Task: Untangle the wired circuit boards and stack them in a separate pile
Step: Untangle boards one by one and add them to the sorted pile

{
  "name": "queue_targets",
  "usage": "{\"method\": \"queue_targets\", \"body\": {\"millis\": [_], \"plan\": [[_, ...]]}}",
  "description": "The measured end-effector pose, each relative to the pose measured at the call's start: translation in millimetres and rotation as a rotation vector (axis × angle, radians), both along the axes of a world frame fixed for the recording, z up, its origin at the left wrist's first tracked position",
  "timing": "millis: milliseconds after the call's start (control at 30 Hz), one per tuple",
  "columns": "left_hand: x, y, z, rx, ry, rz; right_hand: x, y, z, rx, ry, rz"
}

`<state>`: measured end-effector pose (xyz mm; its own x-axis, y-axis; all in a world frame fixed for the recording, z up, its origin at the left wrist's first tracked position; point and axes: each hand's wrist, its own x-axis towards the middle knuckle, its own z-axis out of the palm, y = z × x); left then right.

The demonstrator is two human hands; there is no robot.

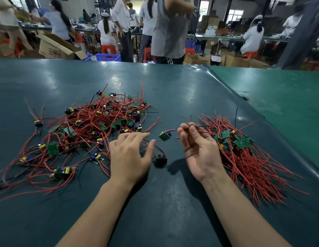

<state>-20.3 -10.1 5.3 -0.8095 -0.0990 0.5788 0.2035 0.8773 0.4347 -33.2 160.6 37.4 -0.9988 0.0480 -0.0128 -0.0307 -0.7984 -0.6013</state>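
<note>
Head view. My right hand, palm up at centre right of the frame, pinches between thumb and fingertips the red and black wires of one circuit board. That board hangs clear of the desk just left of my fingers, green face up.

My left hand, palm down at centre, has its fingers spread and relaxed; it grips nothing. Its fingertips reach over red wires at the near edge of the tangled heap.

The tangled heap occupies the left centre of the frame: many small green boards with yellow and blue components, their red wires crossing in all directions.

The sorted pile lies at right, just beside my right hand, boards grouped together and wires fanned toward the lower right.

One dark component rests on the desk between my hands.
</note>
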Motion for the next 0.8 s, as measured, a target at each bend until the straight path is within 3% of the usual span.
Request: {"method": "queue_targets", "body": {"millis": [100,200,300,400,467,533,600,667,733,800], "plan": [[2,5,0,-0.009,-0.073,-0.132,0,6,3,0.013,0.052,0.004],[2,8,-4,-0.091,-0.155,-0.114,0,17,9,0.009,0.111,0.019],[-1,3,-2,-0.057,-0.069,0.016,1,22,13,-0.033,0.134,0.04],[-5,-10,1,-0.047,-0.001,0.277,3,17,12,-0.036,0.135,0.076],[-5,-14,6,0.001,0.141,0.37,3,15,12,-0.083,0.131,0.099],[1,-9,11,-0.013,0.439,0.252,3,18,14,-0.167,0.132,0.1],[8,5,11,-0.016,0.561,-0.131,3,21,15,-0.215,0.141,0.106],[16,21,6,0.151,0.354,-0.425,4,20,14,-0.174,0.151,0.131],[20,31,6,0.478,0.019,-0.516,6,14,10,-0.086,0.178,0.191],[17,33,8,0.81,-0.157,-0.569,6,10,8,-0.004,0.205,0.248]]}}
